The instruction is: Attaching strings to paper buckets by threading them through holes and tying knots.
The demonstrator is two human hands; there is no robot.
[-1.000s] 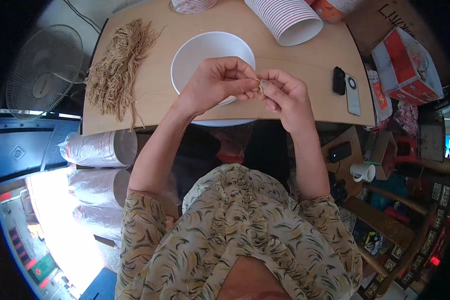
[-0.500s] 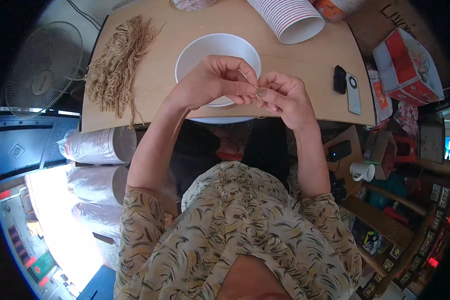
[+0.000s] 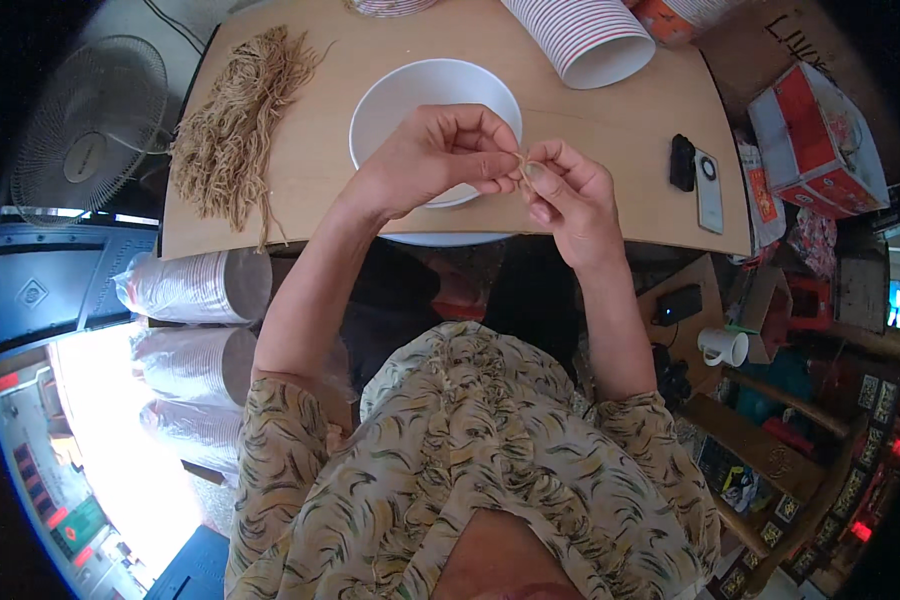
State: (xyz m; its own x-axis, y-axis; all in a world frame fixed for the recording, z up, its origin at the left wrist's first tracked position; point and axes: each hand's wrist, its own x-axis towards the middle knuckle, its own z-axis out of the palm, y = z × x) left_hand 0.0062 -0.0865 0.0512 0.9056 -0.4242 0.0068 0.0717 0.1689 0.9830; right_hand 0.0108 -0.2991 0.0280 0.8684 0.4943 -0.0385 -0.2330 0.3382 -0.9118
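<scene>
My left hand [image 3: 435,160] and my right hand [image 3: 573,200] meet above the near edge of the table. Between their fingertips runs a thin tan string [image 3: 522,163], looped or crossed where thumbs and fingers pinch it. Most of its length is hidden by the fingers. Behind and partly under my left hand stands a white bowl [image 3: 390,112], whose inside is largely covered by the hand. A heap of similar tan strings [image 3: 232,130] lies tangled on the left of the table.
At the back of the table [image 3: 610,160] lies a stack of striped paper tubs [image 3: 580,45]. A phone [image 3: 709,195] and a small black object [image 3: 682,162] rest at the right. Wrapped tub stacks [image 3: 195,288] stand below the left edge, near a fan [image 3: 88,140]. A mug [image 3: 722,346] sits lower right.
My right hand has shifted slightly right and turned, its fingertips drawing a little away from the left ones. The string's crossing now shows between them.
</scene>
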